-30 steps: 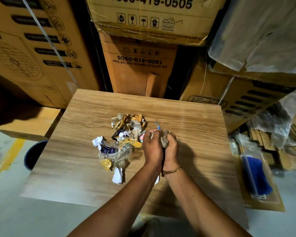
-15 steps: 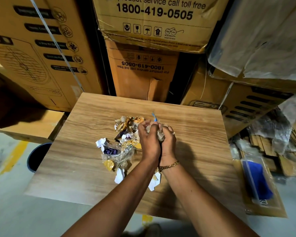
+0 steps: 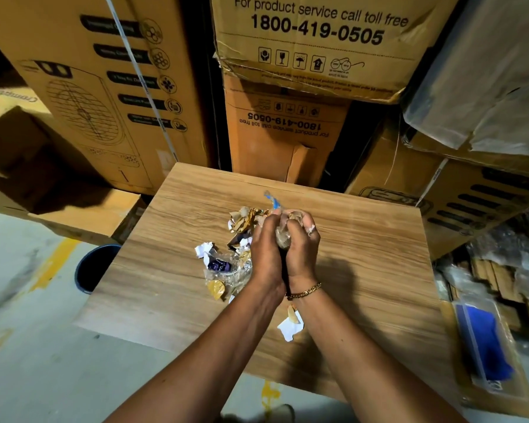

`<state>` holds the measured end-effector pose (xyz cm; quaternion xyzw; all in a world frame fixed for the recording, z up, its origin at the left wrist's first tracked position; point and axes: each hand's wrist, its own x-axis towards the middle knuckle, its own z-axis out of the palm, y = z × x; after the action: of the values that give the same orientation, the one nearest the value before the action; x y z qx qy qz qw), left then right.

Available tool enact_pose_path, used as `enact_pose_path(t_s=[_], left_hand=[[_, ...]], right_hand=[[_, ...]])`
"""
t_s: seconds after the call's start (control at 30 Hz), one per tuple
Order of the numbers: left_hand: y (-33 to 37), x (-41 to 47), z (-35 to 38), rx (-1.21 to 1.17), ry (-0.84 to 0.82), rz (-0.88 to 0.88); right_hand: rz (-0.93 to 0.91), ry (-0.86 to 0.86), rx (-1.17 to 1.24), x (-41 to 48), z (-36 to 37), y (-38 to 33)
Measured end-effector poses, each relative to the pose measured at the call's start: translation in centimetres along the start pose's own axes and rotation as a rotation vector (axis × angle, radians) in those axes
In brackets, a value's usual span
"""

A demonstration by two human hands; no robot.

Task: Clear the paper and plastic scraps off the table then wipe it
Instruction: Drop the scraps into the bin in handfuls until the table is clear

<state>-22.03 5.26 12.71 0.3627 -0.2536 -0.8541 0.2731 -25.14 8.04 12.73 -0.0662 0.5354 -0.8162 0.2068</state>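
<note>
Scraps (image 3: 226, 267) heaped mid-tabletop (image 3: 364, 254), one wad lifted from the heap
The left hand (image 3: 266, 248) and right hand (image 3: 301, 248) press side by side, fingers curled round a crumpled clear-and-brown wad (image 3: 283, 236) just right of the heap. One white scrap (image 3: 290, 326) lies apart nearer the front edge, below the wrists. A dark bin (image 3: 95, 267) stands on the floor by the tabletop's left edge, boxes (image 3: 287, 141) stacked behind
</note>
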Motion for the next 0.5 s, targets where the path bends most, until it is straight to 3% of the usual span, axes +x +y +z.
enact_pose_path(t_s=[0.33,0.5], left_hand=[[1.8,-1.7,-1.3,0.149,0.038,0.169],[3.1,-1.7,-2.1,0.133,0.042,0.167]], right_hand=[[0.084,0.008,0.116,-1.4,1.7,1.3],[0.113,0.035,0.129,-2.1,2.9,2.0]])
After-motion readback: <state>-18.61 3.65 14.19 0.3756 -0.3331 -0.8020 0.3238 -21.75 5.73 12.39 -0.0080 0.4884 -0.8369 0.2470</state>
